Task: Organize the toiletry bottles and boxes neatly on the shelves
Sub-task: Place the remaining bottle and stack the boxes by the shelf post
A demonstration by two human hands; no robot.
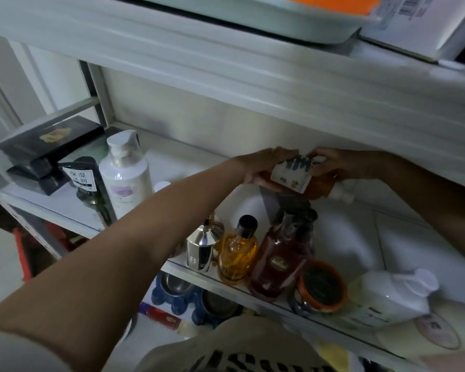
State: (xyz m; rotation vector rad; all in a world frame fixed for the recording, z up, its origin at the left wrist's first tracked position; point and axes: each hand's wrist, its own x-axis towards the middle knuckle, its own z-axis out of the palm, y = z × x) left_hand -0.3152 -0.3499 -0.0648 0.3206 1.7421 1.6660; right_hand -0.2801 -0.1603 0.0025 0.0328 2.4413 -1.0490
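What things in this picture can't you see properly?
- Head view: the amber bottle is mostly covered by the left hand, right hand and its label.
- Its label's writing is blurred.
- The white bottle lying at bottom right has unreadably small print.
- The pet bowls below are partly hidden by the shelf edge.
- The box on top is cut off by the frame.
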